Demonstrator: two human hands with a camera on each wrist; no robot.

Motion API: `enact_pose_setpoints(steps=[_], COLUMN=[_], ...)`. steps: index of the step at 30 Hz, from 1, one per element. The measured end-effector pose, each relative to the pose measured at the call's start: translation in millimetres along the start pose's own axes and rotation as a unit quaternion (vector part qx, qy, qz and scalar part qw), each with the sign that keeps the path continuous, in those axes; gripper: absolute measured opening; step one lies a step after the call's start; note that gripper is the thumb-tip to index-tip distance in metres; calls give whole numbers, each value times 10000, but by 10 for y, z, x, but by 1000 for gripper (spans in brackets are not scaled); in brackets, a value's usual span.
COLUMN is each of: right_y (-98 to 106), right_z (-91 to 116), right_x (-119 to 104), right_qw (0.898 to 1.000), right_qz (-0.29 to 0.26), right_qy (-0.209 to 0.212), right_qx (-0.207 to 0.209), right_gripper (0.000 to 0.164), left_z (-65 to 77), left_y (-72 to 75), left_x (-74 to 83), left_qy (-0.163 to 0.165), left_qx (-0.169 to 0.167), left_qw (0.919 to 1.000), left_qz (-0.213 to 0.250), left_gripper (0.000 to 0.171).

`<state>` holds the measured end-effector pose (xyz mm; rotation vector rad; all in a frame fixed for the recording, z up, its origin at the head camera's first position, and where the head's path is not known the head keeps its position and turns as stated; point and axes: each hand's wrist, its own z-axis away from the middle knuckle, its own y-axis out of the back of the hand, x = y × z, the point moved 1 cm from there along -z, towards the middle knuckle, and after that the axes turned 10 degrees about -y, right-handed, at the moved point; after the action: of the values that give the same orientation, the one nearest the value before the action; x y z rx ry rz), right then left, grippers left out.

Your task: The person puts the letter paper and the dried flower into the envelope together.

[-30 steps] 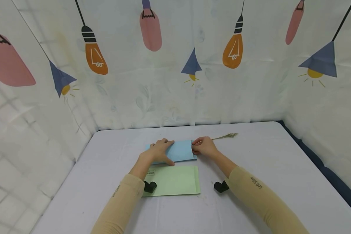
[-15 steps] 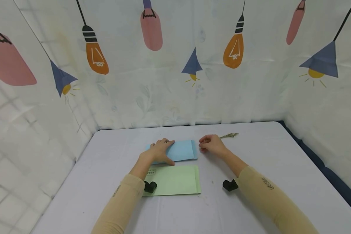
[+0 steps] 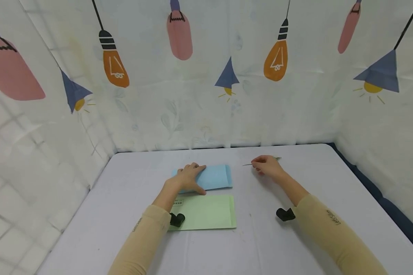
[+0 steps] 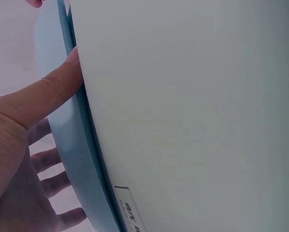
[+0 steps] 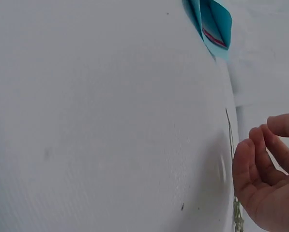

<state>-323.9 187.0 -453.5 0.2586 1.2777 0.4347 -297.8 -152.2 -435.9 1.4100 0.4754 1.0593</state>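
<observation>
A light-blue paper envelope lies flat on the table. My left hand spans its width and holds it, thumb at the near edge and fingers at the far edge. In the right wrist view, the open end of the envelope shows a thin red strip inside. My right hand is above a thin dried sprig and covers its middle. In the right wrist view, its fingers are loosely bent with a gap from the thumb; the sprig lies behind them.
A pale-green envelope with a small printed label lies in front of the blue one. A white cloth covers the table. Fabric printed with lamps hangs around the back and sides. Black wrist mounts stick out from the sleeves.
My right hand has moved away from the blue envelope's open end, rightward, to over the sprig. The left hand and both envelopes have stayed in place.
</observation>
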Motion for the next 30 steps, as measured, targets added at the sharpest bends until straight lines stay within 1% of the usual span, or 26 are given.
enact_pose_setpoints(steps=[2,5,11,14,19,23,30], right_y=[75,194,405,477,575,624,662], right_z=[20,48,49,21,-48,-81,-137], right_x=[23,54,119,150,213,243,310], right_qw=[9999,9990,9921,9898,9861,9823,9756], right_qz=[117,333,890,962,1178,1392,1816], right_qy=[-5,19,214,156,65,98,431], right_qx=[72,314,855,1034,1173,1252,1155], right_gripper=[35,35,35,36,39,41,44], left_z=[2,0,-5,0,-6,-5,-8], left_y=[4,1,-10,-17,-41,-43,-29], left_x=[11,21,13,5,-15,-15,-7], left_qy=[9,2,8,3,0,8,71], left_qx=[-10,-6,-9,-3,-56,-76,-85], left_qw=[10000,10000,10000,10000,10000,10000,9999], left_qz=[25,31,24,79,6,-25,4], left_gripper=[105,105,105,105,105,105,105])
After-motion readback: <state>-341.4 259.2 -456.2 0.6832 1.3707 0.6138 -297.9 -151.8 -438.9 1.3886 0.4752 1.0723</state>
